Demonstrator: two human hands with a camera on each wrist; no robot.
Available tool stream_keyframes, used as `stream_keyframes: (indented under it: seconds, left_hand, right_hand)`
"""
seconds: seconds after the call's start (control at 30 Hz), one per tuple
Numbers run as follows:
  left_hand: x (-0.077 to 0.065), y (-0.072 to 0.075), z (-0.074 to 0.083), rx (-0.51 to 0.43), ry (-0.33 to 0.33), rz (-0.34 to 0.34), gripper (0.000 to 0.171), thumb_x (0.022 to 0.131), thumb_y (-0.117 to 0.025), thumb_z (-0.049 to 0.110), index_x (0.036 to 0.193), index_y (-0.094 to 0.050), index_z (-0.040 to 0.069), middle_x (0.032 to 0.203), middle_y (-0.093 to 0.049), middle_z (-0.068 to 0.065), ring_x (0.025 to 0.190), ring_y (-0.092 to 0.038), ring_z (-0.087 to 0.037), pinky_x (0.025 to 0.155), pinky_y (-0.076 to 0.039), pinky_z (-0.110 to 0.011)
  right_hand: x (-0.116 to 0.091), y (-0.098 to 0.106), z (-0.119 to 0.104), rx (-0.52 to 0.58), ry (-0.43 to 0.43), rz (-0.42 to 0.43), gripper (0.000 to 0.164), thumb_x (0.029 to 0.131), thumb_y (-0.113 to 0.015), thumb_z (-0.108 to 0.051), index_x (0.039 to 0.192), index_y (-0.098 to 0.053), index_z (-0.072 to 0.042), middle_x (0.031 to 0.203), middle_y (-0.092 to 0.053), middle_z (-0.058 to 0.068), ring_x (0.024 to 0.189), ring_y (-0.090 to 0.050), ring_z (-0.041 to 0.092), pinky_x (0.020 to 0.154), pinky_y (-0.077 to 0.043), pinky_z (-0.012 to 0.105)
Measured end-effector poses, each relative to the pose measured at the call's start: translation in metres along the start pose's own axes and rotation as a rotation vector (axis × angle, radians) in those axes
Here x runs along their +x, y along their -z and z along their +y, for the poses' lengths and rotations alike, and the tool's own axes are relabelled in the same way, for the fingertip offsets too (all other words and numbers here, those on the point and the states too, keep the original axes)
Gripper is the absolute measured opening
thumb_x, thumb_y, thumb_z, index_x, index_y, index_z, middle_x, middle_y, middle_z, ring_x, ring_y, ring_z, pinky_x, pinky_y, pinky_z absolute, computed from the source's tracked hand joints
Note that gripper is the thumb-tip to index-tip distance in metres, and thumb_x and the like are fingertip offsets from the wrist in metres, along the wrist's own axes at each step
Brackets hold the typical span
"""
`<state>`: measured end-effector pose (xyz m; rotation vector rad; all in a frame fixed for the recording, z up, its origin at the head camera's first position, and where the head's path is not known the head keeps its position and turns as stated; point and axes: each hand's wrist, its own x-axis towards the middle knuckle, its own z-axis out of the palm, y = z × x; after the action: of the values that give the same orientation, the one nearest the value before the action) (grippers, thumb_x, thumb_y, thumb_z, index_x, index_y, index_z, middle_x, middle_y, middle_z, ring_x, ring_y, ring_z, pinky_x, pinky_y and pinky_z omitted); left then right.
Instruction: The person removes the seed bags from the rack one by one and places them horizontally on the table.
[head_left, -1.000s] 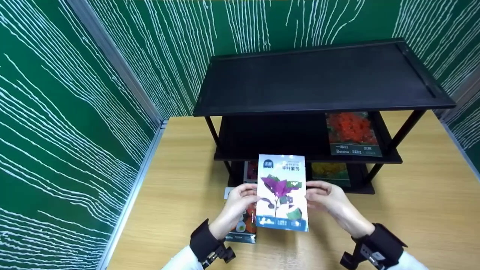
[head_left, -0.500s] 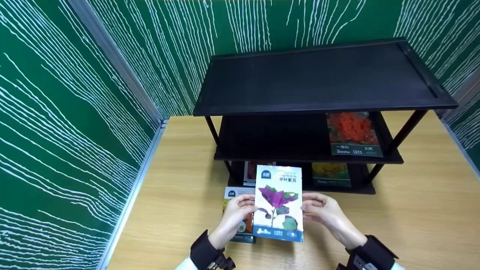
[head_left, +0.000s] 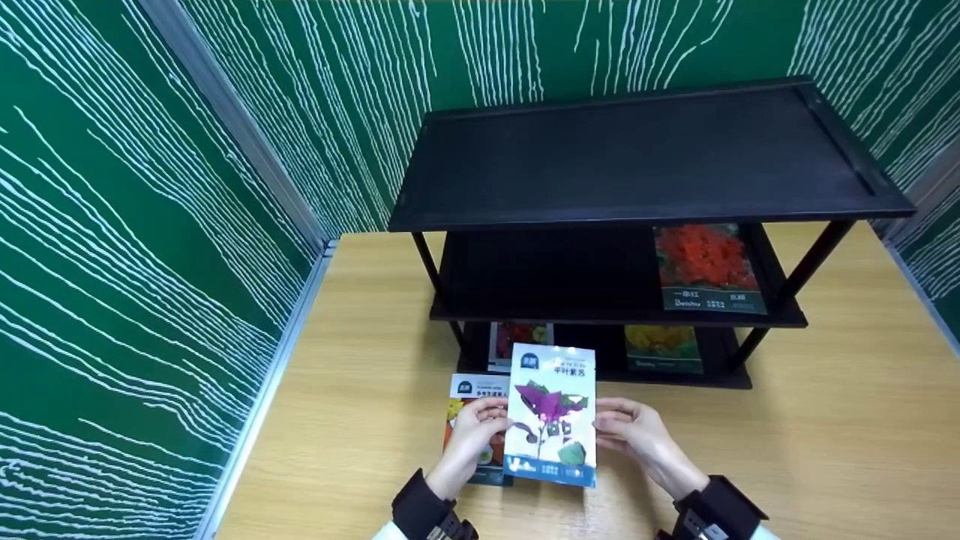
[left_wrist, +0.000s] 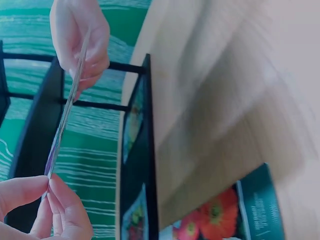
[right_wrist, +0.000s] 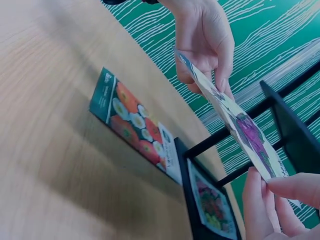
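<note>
Both hands hold a white seed packet (head_left: pixel 553 405) with a purple-leaved plant and a blue bottom band, raised above the table. My left hand (head_left: pixel 471 436) pinches its left edge between thumb and fingers. On the opposite edge, my right hand (head_left: pixel 639 433) pinches it the same way. The left wrist view shows this packet (left_wrist: pixel 67 112) nearly edge-on, tilted. Behind and below it lies a second seed packet (right_wrist: pixel 135 120) with orange and white flowers, flat on the table by the rack's front; in the head view the left hand and the held packet partly cover it.
A black three-tier rack (head_left: pixel 645 161) stands behind the hands. Its middle shelf bears a red-flower packet (head_left: pixel 709 262) at the right. On the bottom shelf lie a yellow-flower packet (head_left: pixel 664 346) and a dark red one (head_left: pixel 504 346). Green, white-streaked walls (head_left: pixel 495 52) enclose the wooden table (head_left: pixel 345 375).
Both hands have lowered the white packet toward the person and slightly left, uncovering more of the bottom shelf's dark red packet and the flower packet on the table. Both grips persist.
</note>
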<state>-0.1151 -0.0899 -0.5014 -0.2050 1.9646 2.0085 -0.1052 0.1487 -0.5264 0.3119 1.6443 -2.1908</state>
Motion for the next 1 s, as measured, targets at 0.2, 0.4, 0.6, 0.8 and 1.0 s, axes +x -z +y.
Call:
stream_keyframes:
  seconds: [0.2, 0.4, 0.6, 0.8, 1.0]
  left_hand:
    - [0.008, 0.002, -0.015, 0.027, 0.006, 0.025, 0.033, 0.076, -0.056, -0.005, 0.108, -0.053, -0.011, 0.080, -0.057, -0.008, 0.065, -0.053, -0.009, 0.057, -0.048, -0.023]
    - [0.023, 0.006, -0.040, 0.018, 0.017, 0.036, 0.031, 0.076, -0.057, -0.006, 0.107, -0.055, -0.010, 0.079, -0.058, -0.010, 0.064, -0.053, -0.009, 0.059, -0.050, -0.029]
    - [0.030, 0.007, -0.052, 0.041, 0.032, 0.049, 0.031, 0.077, -0.058, -0.005, 0.107, -0.056, -0.008, 0.078, -0.058, -0.011, 0.064, -0.054, -0.009, 0.059, -0.050, -0.030]
    - [0.023, 0.005, -0.043, 0.070, 0.009, 0.062, 0.030, 0.076, -0.055, -0.008, 0.105, -0.054, -0.013, 0.076, -0.058, -0.011, 0.061, -0.053, -0.009, 0.059, -0.050, -0.032]
    - [0.017, 0.003, -0.040, 0.101, -0.033, 0.093, 0.030, 0.074, -0.055, -0.009, 0.103, -0.053, -0.017, 0.075, -0.058, -0.013, 0.057, -0.051, -0.008, 0.056, -0.050, -0.031]
  right_hand:
    - [0.008, -0.001, 0.010, -0.034, -0.014, 0.058, 0.046, 0.079, -0.058, 0.003, 0.119, -0.039, 0.015, 0.082, -0.064, 0.005, 0.075, -0.061, 0.015, 0.072, -0.051, 0.029]
    - [0.016, 0.001, 0.021, -0.034, -0.006, 0.076, 0.047, 0.079, -0.057, 0.005, 0.120, -0.037, 0.016, 0.080, -0.063, 0.006, 0.072, -0.061, 0.016, 0.071, -0.051, 0.030]
    - [0.023, -0.001, 0.029, -0.045, -0.020, 0.133, 0.045, 0.076, -0.057, 0.007, 0.117, -0.041, 0.016, 0.081, -0.063, 0.008, 0.073, -0.060, 0.016, 0.070, -0.051, 0.031]
    - [0.029, -0.005, 0.036, -0.071, -0.023, 0.187, 0.040, 0.076, -0.055, 0.010, 0.114, -0.044, 0.016, 0.080, -0.062, 0.009, 0.072, -0.060, 0.016, 0.069, -0.052, 0.032]
    - [0.035, -0.003, 0.047, -0.113, 0.010, 0.171, 0.040, 0.075, -0.057, 0.008, 0.112, -0.045, 0.017, 0.080, -0.062, 0.009, 0.070, -0.060, 0.015, 0.066, -0.052, 0.029]
